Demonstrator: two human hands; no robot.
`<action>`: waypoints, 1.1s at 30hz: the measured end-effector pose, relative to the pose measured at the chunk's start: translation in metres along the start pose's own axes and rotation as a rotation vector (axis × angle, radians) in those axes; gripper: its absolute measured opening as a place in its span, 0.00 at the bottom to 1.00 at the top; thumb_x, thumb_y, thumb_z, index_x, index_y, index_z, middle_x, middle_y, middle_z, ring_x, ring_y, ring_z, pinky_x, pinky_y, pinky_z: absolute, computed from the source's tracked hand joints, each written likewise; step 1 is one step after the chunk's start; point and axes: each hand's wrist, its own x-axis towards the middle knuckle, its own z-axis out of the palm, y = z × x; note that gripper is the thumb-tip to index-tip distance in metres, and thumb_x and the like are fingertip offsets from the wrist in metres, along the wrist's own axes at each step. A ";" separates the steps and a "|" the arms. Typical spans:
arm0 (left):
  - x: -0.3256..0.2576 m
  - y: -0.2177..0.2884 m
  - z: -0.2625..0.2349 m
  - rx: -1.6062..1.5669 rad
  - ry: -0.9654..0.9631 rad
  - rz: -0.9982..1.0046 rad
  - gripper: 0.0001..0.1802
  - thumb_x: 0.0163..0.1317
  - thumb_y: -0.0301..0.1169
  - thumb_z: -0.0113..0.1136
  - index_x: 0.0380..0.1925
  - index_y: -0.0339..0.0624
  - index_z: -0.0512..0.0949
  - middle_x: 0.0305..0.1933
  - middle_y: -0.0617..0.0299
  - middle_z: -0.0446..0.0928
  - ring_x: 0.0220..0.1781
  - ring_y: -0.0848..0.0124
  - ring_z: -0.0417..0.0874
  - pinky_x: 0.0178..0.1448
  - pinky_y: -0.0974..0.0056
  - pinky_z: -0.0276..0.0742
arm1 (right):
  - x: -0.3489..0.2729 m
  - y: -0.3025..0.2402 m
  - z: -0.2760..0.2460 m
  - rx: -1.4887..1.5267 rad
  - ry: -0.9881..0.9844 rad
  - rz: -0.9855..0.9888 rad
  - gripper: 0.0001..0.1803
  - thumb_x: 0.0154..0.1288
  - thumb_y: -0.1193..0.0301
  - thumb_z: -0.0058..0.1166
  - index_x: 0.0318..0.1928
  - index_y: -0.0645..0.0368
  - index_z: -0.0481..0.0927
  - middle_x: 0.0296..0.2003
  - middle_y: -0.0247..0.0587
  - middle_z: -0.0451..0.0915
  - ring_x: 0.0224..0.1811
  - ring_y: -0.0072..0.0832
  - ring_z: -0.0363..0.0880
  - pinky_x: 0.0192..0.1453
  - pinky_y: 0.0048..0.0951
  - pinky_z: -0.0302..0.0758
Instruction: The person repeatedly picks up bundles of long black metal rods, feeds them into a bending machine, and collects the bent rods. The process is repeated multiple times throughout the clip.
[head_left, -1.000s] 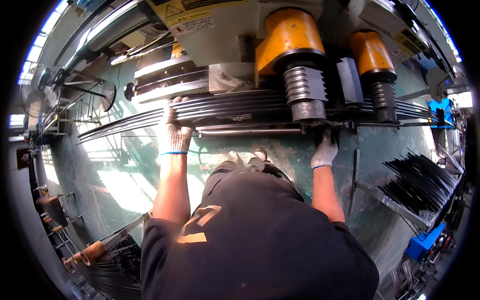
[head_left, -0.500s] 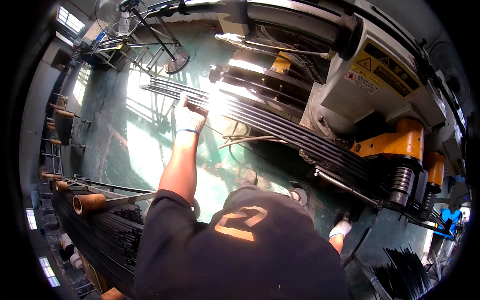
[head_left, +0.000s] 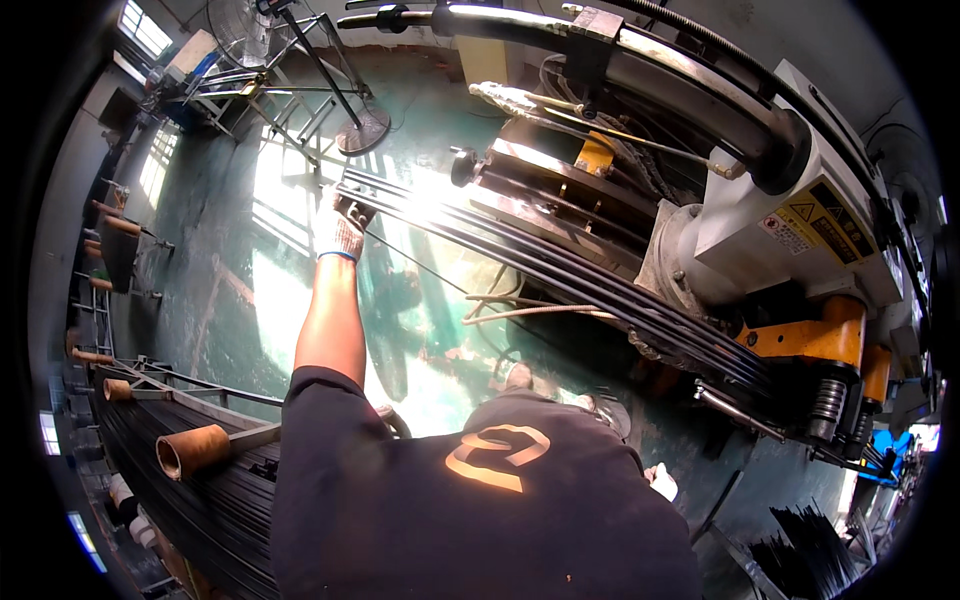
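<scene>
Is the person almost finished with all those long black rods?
Not nearly, it seems. A bundle of black rods already lies in the bending machine. The gloved left hand grips that bundle's free end. The right hand hangs low, off it. A big stack of rods waits on the rack.

1. The view swung left, away from the orange rollers (head_left: pixel 815 345), which had been straight ahead and now sat at the right edge.
2. The left hand (head_left: pixel 338 225) reached out along the black rods (head_left: pixel 560 270) to their far end.
3. The right hand (head_left: pixel 660 482) dropped off the rods and hung low beside the body.
</scene>
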 end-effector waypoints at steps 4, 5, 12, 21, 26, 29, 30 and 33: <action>0.009 0.000 -0.004 -0.065 0.062 0.012 0.21 0.84 0.51 0.50 0.57 0.46 0.77 0.52 0.54 0.83 0.53 0.59 0.85 0.57 0.45 0.84 | 0.011 -0.019 0.008 -0.210 0.109 -0.040 0.17 0.81 0.59 0.57 0.33 0.54 0.79 0.30 0.36 0.83 0.30 0.31 0.80 0.32 0.35 0.72; 0.016 0.005 -0.005 -0.092 0.095 -0.034 0.19 0.84 0.49 0.52 0.57 0.47 0.77 0.49 0.54 0.84 0.53 0.60 0.84 0.56 0.48 0.83 | 0.012 -0.023 0.011 -0.266 0.071 -0.075 0.17 0.81 0.60 0.57 0.35 0.57 0.80 0.30 0.38 0.83 0.31 0.33 0.81 0.33 0.36 0.74; 0.028 0.025 0.000 0.079 0.133 0.115 0.23 0.77 0.27 0.58 0.68 0.43 0.67 0.48 0.52 0.86 0.42 0.54 0.90 0.45 0.44 0.90 | 0.010 -0.066 0.055 -0.134 0.215 0.097 0.18 0.79 0.60 0.61 0.48 0.66 0.83 0.35 0.46 0.86 0.35 0.42 0.85 0.40 0.38 0.81; -0.011 0.012 0.006 0.011 0.064 0.001 0.11 0.84 0.37 0.52 0.55 0.45 0.77 0.48 0.53 0.86 0.45 0.55 0.89 0.49 0.43 0.90 | 0.008 -0.085 0.098 -0.429 0.188 -0.055 0.19 0.78 0.60 0.62 0.44 0.67 0.84 0.33 0.45 0.85 0.31 0.40 0.83 0.36 0.39 0.79; -0.001 0.013 0.010 -0.018 -0.001 0.008 0.10 0.82 0.38 0.55 0.51 0.47 0.79 0.44 0.56 0.87 0.42 0.59 0.91 0.49 0.46 0.92 | 0.008 -0.088 0.103 -0.495 0.190 -0.086 0.19 0.77 0.60 0.63 0.41 0.68 0.84 0.31 0.45 0.85 0.30 0.39 0.83 0.33 0.40 0.78; 0.003 0.012 0.017 0.048 -0.061 0.049 0.10 0.81 0.41 0.58 0.49 0.49 0.79 0.42 0.60 0.87 0.41 0.62 0.91 0.48 0.47 0.93 | 0.005 -0.087 0.095 -0.534 0.199 -0.097 0.20 0.77 0.60 0.64 0.39 0.68 0.84 0.30 0.45 0.85 0.28 0.38 0.82 0.32 0.40 0.78; 0.002 0.010 0.019 0.129 -0.072 0.074 0.10 0.81 0.42 0.59 0.50 0.50 0.79 0.41 0.61 0.87 0.41 0.62 0.92 0.48 0.47 0.93 | 0.003 -0.087 0.090 -0.545 0.205 -0.098 0.20 0.76 0.60 0.64 0.39 0.68 0.84 0.30 0.45 0.84 0.28 0.38 0.82 0.32 0.40 0.78; -0.009 0.008 0.018 0.031 -0.155 0.016 0.11 0.83 0.42 0.56 0.54 0.50 0.79 0.44 0.61 0.87 0.45 0.60 0.93 0.49 0.45 0.93 | -0.006 -0.085 0.076 -0.601 0.225 -0.096 0.20 0.76 0.60 0.64 0.37 0.69 0.84 0.29 0.44 0.84 0.27 0.37 0.81 0.30 0.41 0.77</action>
